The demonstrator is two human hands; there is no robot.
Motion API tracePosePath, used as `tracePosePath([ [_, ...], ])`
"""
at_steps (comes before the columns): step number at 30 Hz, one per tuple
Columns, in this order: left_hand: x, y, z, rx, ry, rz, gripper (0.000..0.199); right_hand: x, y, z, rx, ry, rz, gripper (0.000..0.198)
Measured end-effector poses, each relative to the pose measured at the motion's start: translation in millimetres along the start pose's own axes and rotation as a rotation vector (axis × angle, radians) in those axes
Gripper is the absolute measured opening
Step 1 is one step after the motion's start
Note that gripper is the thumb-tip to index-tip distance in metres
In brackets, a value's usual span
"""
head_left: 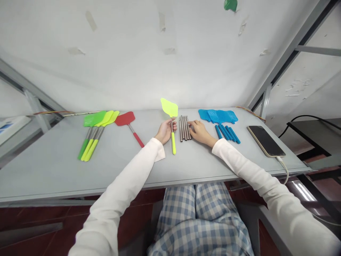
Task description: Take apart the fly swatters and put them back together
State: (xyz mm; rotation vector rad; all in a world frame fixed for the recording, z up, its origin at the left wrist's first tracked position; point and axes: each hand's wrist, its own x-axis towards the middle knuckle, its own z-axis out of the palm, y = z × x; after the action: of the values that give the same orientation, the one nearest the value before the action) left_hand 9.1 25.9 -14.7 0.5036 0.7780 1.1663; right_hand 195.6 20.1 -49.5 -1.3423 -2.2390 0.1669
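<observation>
My left hand [164, 131] is closed around the thin metal shaft of a yellow fly swatter [173, 143]. The swatter's yellow mesh head [169, 107] points up toward the wall, its handle toward me. Just right of it, several metal tubes [183, 128] lie side by side on the table. My right hand [200, 132] rests at their right side, fingers loosely bent and slightly apart, the fingertips touching the rightmost tubes. Farther right lie several blue swatter heads [218, 116], overlapping, with several blue handles [229, 133] below them.
At left, a green fly swatter [92, 122] and two yellow ones [93, 145] lie together beside a red fly swatter [125, 118]. A phone [265, 140] with a white cable [282, 166] is near the right end of the grey table [112, 177]. A white wall [128, 71] stands behind.
</observation>
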Motion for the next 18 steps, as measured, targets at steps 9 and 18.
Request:
tracePosePath([
  [9, -3.9, -8.5, 4.1, 0.024, -0.15, -0.071, 0.017, 1.0, -9.8, -2.2, 0.165, 0.171, -0.011, 0.035],
  [18, -10.0, -24.3, 12.7, 0.227, -0.288, 0.033, 0.013, -0.8, -41.4, -14.9, 0.383, 0.398, 0.104, 0.048],
])
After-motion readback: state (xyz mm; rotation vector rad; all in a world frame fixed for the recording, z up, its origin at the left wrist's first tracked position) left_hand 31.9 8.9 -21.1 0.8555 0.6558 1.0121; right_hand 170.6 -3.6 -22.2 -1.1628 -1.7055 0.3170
